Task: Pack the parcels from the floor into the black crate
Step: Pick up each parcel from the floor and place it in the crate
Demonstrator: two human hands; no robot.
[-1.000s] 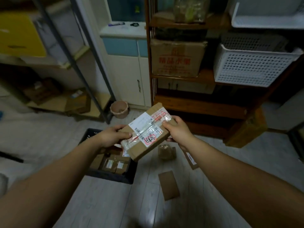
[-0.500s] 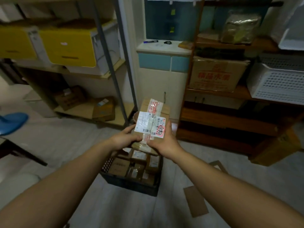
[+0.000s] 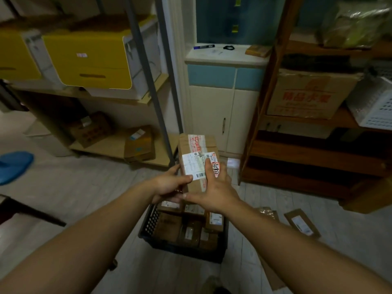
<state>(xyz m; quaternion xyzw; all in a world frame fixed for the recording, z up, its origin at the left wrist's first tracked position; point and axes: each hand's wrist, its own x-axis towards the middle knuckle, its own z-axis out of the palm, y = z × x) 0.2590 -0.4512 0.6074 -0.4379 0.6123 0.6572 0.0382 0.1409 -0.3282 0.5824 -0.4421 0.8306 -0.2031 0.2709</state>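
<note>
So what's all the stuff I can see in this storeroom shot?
black crate: one, black, on the floor
held parcel: one, brown with white label, above the crate
packed parcels: several, brown, inside the crate
loose parcels: at least two, brown, floor right of crate
storage bins: two, yellow, upper left shelf
printed carton: one, brown with red print, wooden shelf
basket: one, white, right edge
left hand: grips the held parcel's left side
right hand: holds its near end, fingers on top

A storeroom: shelves [image 3: 307, 149] stacked with cartons [image 3: 307, 94] and bins [image 3: 89, 58]
</note>
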